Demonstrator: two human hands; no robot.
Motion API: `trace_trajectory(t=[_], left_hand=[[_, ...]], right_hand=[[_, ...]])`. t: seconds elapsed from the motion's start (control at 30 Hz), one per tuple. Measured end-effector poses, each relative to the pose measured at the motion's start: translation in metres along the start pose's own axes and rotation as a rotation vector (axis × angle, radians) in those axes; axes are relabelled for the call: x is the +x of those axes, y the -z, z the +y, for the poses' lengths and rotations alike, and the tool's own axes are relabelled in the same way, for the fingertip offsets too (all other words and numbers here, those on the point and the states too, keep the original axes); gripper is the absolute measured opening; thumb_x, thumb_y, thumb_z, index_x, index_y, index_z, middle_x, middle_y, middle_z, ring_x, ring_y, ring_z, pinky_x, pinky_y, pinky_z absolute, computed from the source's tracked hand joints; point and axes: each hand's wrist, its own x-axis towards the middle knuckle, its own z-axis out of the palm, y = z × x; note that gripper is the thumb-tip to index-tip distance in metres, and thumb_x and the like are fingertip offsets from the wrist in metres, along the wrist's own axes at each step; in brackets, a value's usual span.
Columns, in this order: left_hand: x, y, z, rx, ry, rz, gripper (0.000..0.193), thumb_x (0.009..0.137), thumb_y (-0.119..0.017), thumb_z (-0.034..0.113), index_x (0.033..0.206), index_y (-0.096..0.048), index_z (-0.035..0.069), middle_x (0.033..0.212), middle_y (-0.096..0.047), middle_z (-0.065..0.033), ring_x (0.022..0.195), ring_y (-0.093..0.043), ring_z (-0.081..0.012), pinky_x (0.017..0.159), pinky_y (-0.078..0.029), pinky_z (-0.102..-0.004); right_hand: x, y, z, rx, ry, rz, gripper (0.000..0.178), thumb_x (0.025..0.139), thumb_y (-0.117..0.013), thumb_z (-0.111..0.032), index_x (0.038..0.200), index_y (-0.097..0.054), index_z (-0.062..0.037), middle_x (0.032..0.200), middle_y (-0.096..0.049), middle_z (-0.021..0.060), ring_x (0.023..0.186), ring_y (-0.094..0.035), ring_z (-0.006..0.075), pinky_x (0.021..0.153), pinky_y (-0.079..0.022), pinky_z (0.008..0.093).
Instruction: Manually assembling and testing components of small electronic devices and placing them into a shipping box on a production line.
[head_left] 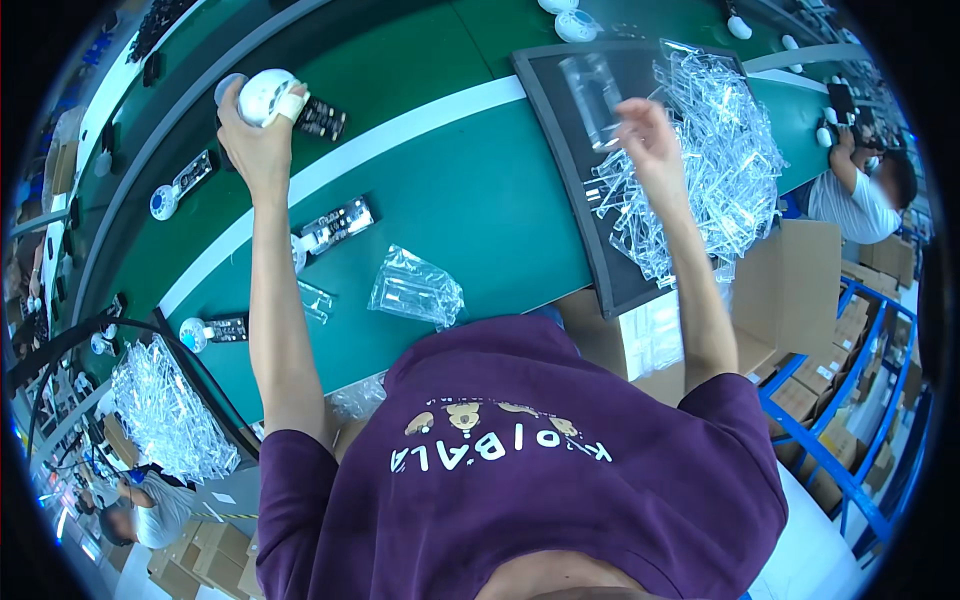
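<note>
My left hand [257,145] is raised over the far left of the bench, its fingers wrapped round a white, rounded device [268,92]. A black board-like part [322,120] shows just right of that device; whether it is joined on cannot be seen. Over the black tray [612,285] on the right, my right hand [650,150] pinches a clear plastic piece [590,100] with a long, open shape, slightly blurred. Beside and beneath this hand lies a large heap of similar clear plastic pieces [715,150].
White heads with dark boards [340,225] lie along the green bench [480,220], several on the belt [400,60] beyond. A clear plastic bag [415,287] rests near my shirt. Another clear heap [170,410] is at lower left. Cardboard boxes [790,295] and co-workers [865,195] are at the sides.
</note>
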Motion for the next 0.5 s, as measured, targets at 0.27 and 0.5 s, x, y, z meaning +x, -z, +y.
trace_trajectory(t=[0.27, 0.5], left_hand=[[-0.049, -0.018, 0.038, -1.217, 0.705, -0.162, 0.057, 0.073, -0.074, 0.03, 0.11, -0.045, -0.001, 0.09, -0.057, -0.0117, 0.085, -0.059, -0.0225, 0.067, -0.053, -0.0339], [-0.077, -0.043, 0.055, -1.23, 0.82, -0.203, 0.056, 0.076, -0.072, 0.028, 0.114, -0.04, 0.001, 0.098, -0.054, -0.0109, 0.085, -0.058, -0.0191, 0.063, -0.053, -0.0331]], right_hand=[[-0.06, -0.102, 0.058, -0.834, 0.175, 0.008, 0.04, 0.078, -0.062, -0.008, 0.116, -0.049, -0.0067, 0.101, -0.048, 0.0128, 0.094, -0.05, 0.025, 0.082, -0.043, 0.0378], [-0.043, -0.127, 0.059, -0.927, 0.142, 0.115, 0.046, 0.075, -0.069, -0.017, 0.115, -0.052, -0.0051, 0.105, -0.048, 0.0162, 0.1, -0.046, 0.0311, 0.085, -0.039, 0.0415]])
